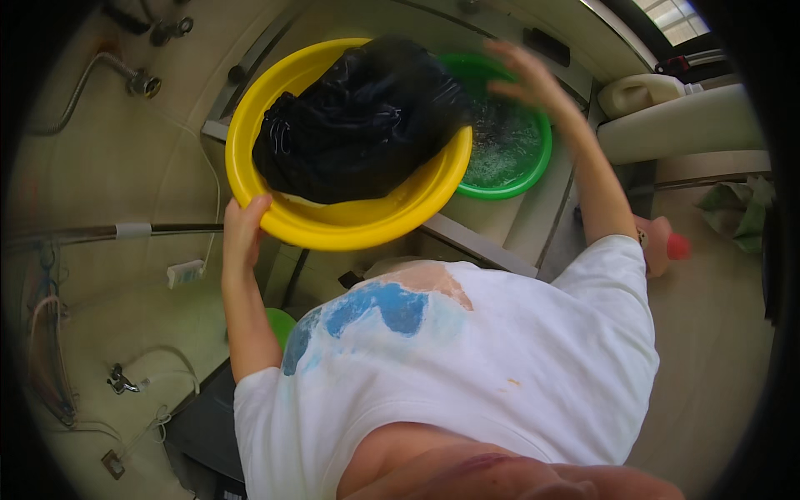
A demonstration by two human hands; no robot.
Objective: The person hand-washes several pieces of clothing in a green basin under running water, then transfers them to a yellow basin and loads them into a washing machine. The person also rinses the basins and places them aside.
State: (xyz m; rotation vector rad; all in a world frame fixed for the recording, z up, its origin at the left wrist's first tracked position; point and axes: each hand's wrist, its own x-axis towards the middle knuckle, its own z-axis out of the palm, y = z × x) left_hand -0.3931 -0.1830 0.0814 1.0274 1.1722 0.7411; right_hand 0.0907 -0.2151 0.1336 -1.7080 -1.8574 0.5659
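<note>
My left hand (242, 226) grips the near left rim of a yellow plastic basin (353, 234). A bulky dark garment or cloth (362, 131), shiny as if wet, is heaped inside it and rises over its far edge. Beside it, partly hidden behind the yellow rim, stands a green plastic basin (528, 182) holding water (500, 147) with splashes or bubbles on its surface. Over the far right part of the green basin is my right hand (522, 74), blurred by motion, fingers apart and nothing in them.
To the right, a cream plastic jug (644, 92) lies beside a large pale rounded object (687, 125). A pink bottle with a red cap (659, 247) is near my right elbow. On the left wall are a hose fitting (142, 84), a faucet (122, 380) and a rail (181, 229).
</note>
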